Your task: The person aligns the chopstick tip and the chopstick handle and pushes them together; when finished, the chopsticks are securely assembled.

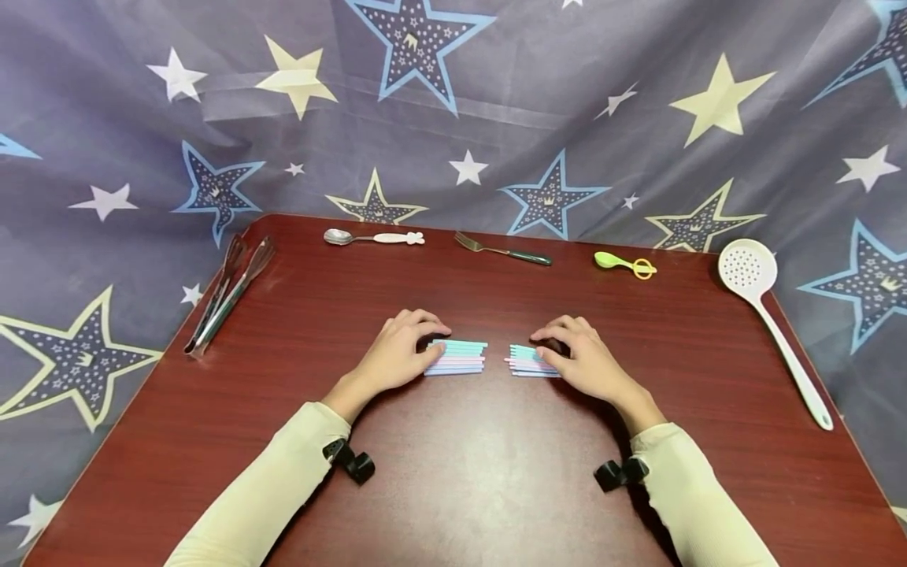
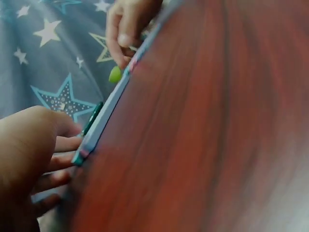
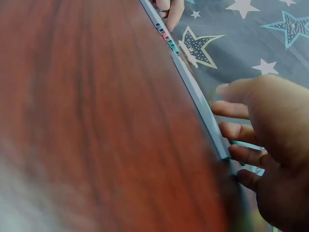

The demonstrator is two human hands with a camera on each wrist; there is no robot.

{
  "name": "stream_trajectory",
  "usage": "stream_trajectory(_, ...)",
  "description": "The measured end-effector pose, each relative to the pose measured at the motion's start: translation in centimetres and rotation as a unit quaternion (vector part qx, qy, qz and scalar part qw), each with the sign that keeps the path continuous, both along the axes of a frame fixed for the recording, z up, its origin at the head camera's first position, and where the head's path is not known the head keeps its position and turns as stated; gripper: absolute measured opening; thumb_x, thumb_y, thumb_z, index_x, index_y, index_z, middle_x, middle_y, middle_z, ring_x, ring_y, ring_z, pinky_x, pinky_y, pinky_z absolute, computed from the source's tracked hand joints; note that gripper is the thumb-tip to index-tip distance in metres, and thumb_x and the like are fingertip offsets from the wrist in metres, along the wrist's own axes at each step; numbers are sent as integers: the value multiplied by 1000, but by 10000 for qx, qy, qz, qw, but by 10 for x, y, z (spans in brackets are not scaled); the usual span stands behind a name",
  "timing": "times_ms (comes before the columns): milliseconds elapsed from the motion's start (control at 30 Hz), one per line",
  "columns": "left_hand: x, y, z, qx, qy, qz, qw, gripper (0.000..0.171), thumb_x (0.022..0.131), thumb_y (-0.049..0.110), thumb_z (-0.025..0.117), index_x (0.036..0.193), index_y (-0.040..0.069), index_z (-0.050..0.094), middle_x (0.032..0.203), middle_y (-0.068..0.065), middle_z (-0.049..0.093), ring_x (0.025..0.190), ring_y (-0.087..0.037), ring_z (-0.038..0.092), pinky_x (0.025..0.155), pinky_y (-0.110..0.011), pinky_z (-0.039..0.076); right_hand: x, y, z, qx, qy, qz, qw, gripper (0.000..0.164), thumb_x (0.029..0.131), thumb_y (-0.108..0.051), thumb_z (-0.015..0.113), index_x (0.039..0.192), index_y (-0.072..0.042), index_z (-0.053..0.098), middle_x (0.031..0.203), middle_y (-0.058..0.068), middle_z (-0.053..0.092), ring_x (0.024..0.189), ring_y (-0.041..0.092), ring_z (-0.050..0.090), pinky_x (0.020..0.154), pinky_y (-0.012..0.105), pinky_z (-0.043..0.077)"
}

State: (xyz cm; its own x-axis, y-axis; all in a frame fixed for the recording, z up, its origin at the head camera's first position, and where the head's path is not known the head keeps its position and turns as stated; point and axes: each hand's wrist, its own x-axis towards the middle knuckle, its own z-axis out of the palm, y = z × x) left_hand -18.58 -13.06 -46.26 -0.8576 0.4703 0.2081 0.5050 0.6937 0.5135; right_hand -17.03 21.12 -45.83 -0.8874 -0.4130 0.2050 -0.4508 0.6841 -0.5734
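On the table lie two flat rows of thin pastel sticks in teal, pink and blue, side by side with a narrow gap between them. My left hand (image 1: 401, 351) is at the outer end of the left row of sticks (image 1: 464, 359), its thumb over them in the head view. The fingers (image 2: 59, 162) are loosely bent around that end. My right hand (image 1: 586, 358) mirrors it at the right row of sticks (image 1: 523, 364), partly covering it. Its fingers (image 3: 241, 130) are spread and relaxed beside the row's outer end.
Along the back lie a spoon with a white handle (image 1: 397, 238), a fork (image 1: 513, 253) and a small green spoon (image 1: 615, 261). Metal tongs (image 1: 234, 291) lie at the left edge, a white skimmer (image 1: 772, 315) at the right. A star-print cloth (image 1: 496, 134) hangs behind.
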Motion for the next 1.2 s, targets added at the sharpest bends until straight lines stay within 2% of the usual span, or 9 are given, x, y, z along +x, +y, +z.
stream_trajectory(167,-3,3,-9,252,162,71,9995,25,96,30,70,118,24,78,115,0,66,105,-21,56,88,-42,41,-1,3,-6,-279,-6,-201,9994,17,92,-12,75,108,-16,79,102,1,68,97,20,53,88,42,35)
stream_trajectory(367,1,3,-11,404,28,219,9989,17,94,27,74,109,25,81,107,2,69,99,-20,59,87,-42,41,1,2,-12,-357,-87,-303,9989,12,91,-11,75,100,-18,79,94,-3,67,94,16,52,83,37,33)
stream_trajectory(667,2,11,-5,640,-346,745,9946,12,88,28,79,99,25,82,96,3,71,86,-17,55,80,-37,36,0,-2,-13,-444,-138,-435,9980,7,90,-11,78,95,-16,78,86,-3,66,89,18,51,82,36,31)
stream_trajectory(1033,-1,15,-7,776,-407,866,9924,9,88,26,78,96,25,82,92,4,73,82,-15,54,86,-40,39,2,-3,-15,-423,206,-483,9977,4,92,-13,76,94,-10,77,88,1,69,92,22,57,83,38,34)
stream_trajectory(1200,-1,14,-5,991,-449,1003,9890,8,90,26,78,96,24,82,94,4,75,80,-16,55,78,-36,42,3,-4,-13,-453,490,-402,9970,4,94,-11,73,94,-8,76,91,3,71,95,24,59,84,42,38)
